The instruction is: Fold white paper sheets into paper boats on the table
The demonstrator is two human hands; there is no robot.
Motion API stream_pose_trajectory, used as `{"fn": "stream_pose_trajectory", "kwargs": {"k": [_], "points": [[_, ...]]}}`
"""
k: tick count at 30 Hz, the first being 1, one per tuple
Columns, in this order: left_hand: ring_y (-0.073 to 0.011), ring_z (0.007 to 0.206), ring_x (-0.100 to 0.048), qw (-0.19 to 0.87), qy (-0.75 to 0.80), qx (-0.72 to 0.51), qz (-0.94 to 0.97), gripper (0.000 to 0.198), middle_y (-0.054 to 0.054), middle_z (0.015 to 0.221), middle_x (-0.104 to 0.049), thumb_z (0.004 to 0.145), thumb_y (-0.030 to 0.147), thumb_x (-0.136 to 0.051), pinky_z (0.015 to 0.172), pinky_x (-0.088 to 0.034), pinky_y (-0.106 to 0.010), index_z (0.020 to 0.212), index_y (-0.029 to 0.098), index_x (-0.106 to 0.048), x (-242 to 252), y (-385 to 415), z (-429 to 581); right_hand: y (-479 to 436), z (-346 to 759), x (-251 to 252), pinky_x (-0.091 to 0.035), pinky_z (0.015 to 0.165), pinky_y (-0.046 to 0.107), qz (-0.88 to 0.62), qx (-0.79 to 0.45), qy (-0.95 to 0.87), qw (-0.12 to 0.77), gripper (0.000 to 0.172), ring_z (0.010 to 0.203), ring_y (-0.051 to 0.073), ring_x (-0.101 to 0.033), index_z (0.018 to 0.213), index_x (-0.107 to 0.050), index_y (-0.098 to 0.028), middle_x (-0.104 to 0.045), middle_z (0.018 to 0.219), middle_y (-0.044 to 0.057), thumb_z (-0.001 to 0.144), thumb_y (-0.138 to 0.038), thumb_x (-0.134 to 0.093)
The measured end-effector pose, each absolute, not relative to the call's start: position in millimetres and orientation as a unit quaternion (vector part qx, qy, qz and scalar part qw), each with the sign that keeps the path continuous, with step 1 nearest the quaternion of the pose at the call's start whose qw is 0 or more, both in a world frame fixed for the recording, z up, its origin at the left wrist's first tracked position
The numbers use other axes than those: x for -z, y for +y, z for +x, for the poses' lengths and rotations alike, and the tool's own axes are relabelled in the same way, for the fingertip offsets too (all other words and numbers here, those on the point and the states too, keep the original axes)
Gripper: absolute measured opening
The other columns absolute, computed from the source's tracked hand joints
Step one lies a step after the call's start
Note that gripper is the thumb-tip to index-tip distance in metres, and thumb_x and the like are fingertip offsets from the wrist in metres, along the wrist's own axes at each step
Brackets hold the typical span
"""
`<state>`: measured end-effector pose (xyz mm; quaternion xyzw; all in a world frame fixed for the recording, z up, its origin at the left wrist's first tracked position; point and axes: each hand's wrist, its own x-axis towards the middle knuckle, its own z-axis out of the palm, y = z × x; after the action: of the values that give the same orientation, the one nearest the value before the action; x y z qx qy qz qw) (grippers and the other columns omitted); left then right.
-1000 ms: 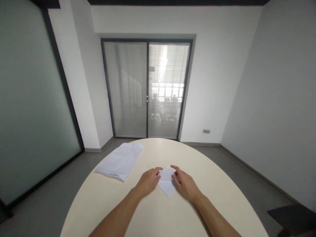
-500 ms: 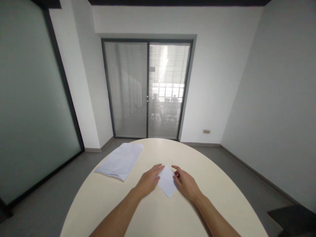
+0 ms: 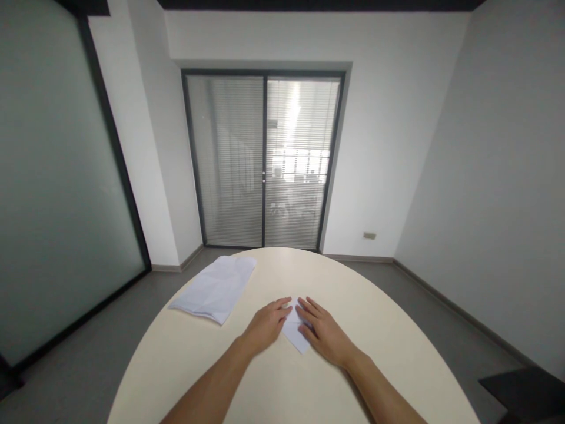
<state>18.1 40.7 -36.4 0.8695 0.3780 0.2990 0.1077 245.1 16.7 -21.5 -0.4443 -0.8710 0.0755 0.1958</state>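
A small piece of folded white paper (image 3: 295,335) lies on the pale round table, one corner pointing toward me and creases crossing its face. On its left edge rest the fingers of my left hand (image 3: 267,324), stretched out. My right hand (image 3: 325,331) lies over the paper's right side, fingers spread and flat, hiding that part of it. Neither hand lifts the paper from the tabletop.
A stack of larger white paper sheets (image 3: 216,288) lies at the left of the round table (image 3: 282,394). Beyond the table's far edge stands a glass door (image 3: 265,159) with blinds. A dark flat object (image 3: 525,391) shows at the lower right.
My right hand has moved left onto the folded paper, and its fingers have flattened out over it. My left hand and the stack of sheets stay almost where they were.
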Motion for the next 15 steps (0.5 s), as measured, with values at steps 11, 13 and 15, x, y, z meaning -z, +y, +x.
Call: {"fn": "stream_pose_trajectory", "kwargs": {"k": [11,13,15], "points": [[-0.0192,0.13,-0.049,0.125,0.352,-0.291,0.881,0.049,-0.003,0.135,-0.059,0.086,0.004,-0.046,0.112,-0.038,-0.041,0.127,0.023,-0.062,39,43,17,7,243,11,-0.011,0.12,0.052,-0.466,-0.149,-0.864,0.119,0.071,0.148,0.029,-0.014,0.152,-0.027,-0.021,-0.023,0.159,0.01,0.093,-0.06,-0.039],[-0.0194,0.13,-0.049,0.126,0.345,-0.287,0.885,0.052,-0.003,0.135,-0.06,0.083,0.002,-0.046,0.112,-0.038,-0.041,0.128,0.022,-0.061,39,43,16,6,242,11,-0.009,0.12,0.052,-0.465,-0.155,-0.864,0.111,0.075,0.148,0.029,-0.013,0.152,-0.026,-0.021,-0.021,0.159,0.011,0.092,-0.063,-0.04],[-0.0202,0.13,-0.05,0.119,0.342,-0.283,0.888,0.052,-0.004,0.133,-0.061,0.082,0.002,-0.047,0.111,-0.039,-0.041,0.127,0.021,-0.062,38,42,17,6,242,12,-0.007,0.12,0.053,-0.467,-0.158,-0.864,0.102,0.079,0.148,0.03,-0.011,0.153,-0.025,-0.021,-0.019,0.159,0.011,0.09,-0.066,-0.04]]}}
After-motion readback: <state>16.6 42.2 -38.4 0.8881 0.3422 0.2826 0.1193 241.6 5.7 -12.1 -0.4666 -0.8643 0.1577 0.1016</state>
